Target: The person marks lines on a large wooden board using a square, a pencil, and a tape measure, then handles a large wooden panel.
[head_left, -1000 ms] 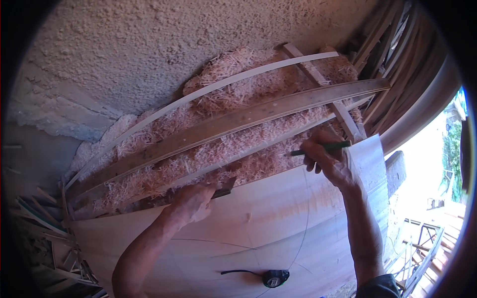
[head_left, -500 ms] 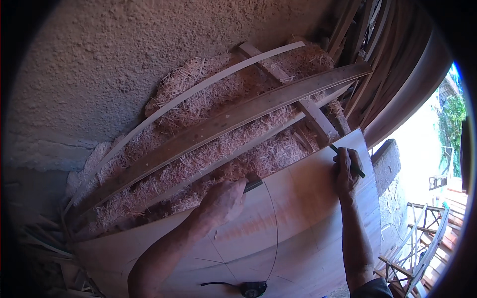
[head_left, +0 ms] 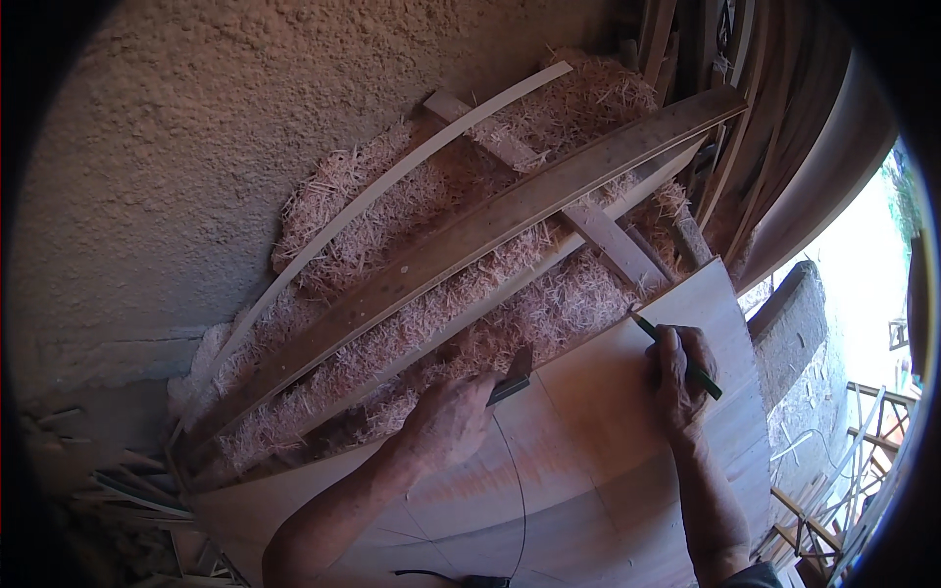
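Note:
A large pale wooden sheet (head_left: 588, 412) lies in front of me, marked with thin lines. My left hand (head_left: 451, 421) is closed on a small square-like tool (head_left: 509, 390) at the sheet's far edge. Its dark strip lies along the wood, and a brown part sticks out past the edge; my fingers hide the rest. To the right, my right hand (head_left: 683, 377) grips a green pencil (head_left: 702, 379), whose tip is close to the same edge. A black tape measure (head_left: 485, 581) lies on the sheet, partly cut off by the lower rim of the view.
Past the sheet, curved wooden strips (head_left: 470, 218) and a crosspiece (head_left: 618, 245) lie over heaped wood shavings (head_left: 353, 211) against a rough wall (head_left: 176, 176). Long planks (head_left: 774, 147) lean at the upper right. Wooden frames (head_left: 863, 441) stand at the far right.
The view has shifted. My right hand and the pencil have moved left along the sheet's far edge, away from its corner. My left hand has slid the tool a little to the right.

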A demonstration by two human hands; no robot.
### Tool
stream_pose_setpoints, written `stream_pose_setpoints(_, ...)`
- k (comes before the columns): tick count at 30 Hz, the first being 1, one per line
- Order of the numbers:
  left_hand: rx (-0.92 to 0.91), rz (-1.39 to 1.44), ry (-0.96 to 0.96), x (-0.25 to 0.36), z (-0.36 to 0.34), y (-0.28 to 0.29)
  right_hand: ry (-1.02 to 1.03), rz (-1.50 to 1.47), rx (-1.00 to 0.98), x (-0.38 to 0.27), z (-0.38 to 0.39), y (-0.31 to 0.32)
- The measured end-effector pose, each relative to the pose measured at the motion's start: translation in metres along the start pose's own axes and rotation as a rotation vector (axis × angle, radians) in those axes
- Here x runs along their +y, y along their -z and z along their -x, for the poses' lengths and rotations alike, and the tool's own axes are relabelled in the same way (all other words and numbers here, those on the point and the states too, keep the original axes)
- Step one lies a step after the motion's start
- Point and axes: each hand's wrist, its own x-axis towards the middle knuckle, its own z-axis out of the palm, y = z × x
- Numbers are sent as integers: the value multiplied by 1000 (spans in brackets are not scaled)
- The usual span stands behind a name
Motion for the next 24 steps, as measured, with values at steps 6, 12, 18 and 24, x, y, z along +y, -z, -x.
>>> stream_pose_setpoints(6, 7, 5, -74, 0, -3, 0, -40, -100, -10, 10, 0, 2)
stream_pose_setpoints(12, 41, -69, -136, 4, -3, 3, 26, -107, -24, 8, 0, 2)
stream_pose_setpoints(18, 42, -87, -78, 9, -1, 4, -13, -148, -14, 11, 0, 4)
stream_pose_setpoints(24, 66, -29, -23, 5, 0, -2, 53, -156, 9, 13, -1, 6)
